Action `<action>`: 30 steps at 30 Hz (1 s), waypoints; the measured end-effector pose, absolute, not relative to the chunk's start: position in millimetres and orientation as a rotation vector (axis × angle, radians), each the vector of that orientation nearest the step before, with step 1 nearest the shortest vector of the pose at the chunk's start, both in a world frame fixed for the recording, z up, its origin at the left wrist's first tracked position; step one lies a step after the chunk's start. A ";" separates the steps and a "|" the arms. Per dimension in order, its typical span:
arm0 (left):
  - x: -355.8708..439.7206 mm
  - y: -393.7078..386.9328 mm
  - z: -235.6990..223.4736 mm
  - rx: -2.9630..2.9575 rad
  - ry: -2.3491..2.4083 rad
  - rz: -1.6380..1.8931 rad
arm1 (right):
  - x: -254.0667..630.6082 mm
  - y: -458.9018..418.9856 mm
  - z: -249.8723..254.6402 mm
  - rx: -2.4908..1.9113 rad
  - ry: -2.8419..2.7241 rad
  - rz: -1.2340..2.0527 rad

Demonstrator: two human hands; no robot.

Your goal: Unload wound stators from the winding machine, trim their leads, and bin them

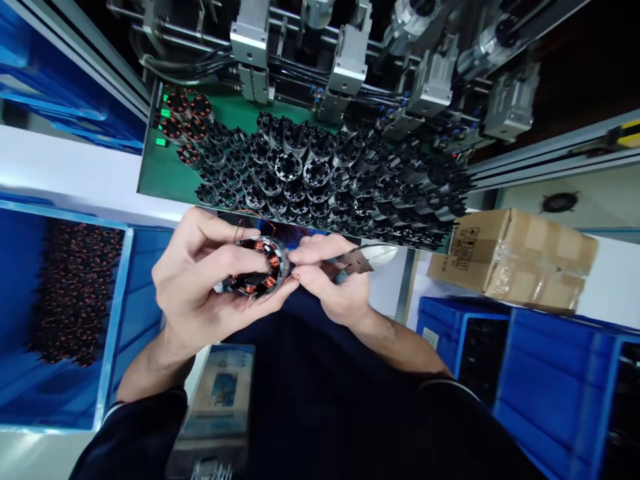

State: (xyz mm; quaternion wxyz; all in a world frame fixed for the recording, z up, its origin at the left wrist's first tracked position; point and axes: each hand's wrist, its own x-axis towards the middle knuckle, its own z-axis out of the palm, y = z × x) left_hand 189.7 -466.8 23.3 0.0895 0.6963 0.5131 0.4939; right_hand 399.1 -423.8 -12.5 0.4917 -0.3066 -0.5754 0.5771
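Just beyond the hands spreads a green surface (165,177), crowded with stacked metal rings (317,172). The left hand (195,280) is wrapped around a wound ring (283,257), a finger reaching over its bore; the right hand (345,300) meets that ring's opposite side, thumb and forefinger brought together at the rim, a tool (359,261) apparently gripped in its palm. So the wound ring sits between the two hands, nearer the body than the surface. It looks dense and stiff, probably not slippery; the outer wall seems the sound place to hold, since the copper coils (274,260) inside and the thin wire ends (274,229) likely bend or nick easily (a finger over the bore should press gently).

The left fingers cover much of the wound ring's wall. The tool shows only a flat, dark metal part, so its kind is unclear. Whether the right fingertips pinch a wire or merely touch the rim, I cannot tell.
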 end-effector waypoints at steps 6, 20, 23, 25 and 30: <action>197.5 -467.0 20.5 2.037 1.541 1.425 | 407.0 -428.8 -19.4 -0.673 -1.372 1.512; 181.2 -465.3 -14.7 1.536 1.537 1.542 | 447.1 -419.9 -24.2 -0.662 -1.045 2.284; 204.6 -472.5 -15.6 1.234 1.309 1.511 | 454.4 -424.6 -27.4 -0.653 -1.043 2.337; 216.4 -478.2 -17.5 1.000 1.219 1.494 | 455.5 -425.1 -25.3 -0.681 -1.074 2.329; 226.6 -478.0 -18.8 0.686 1.151 1.541 | 453.7 -426.5 -17.0 -0.837 -1.205 2.156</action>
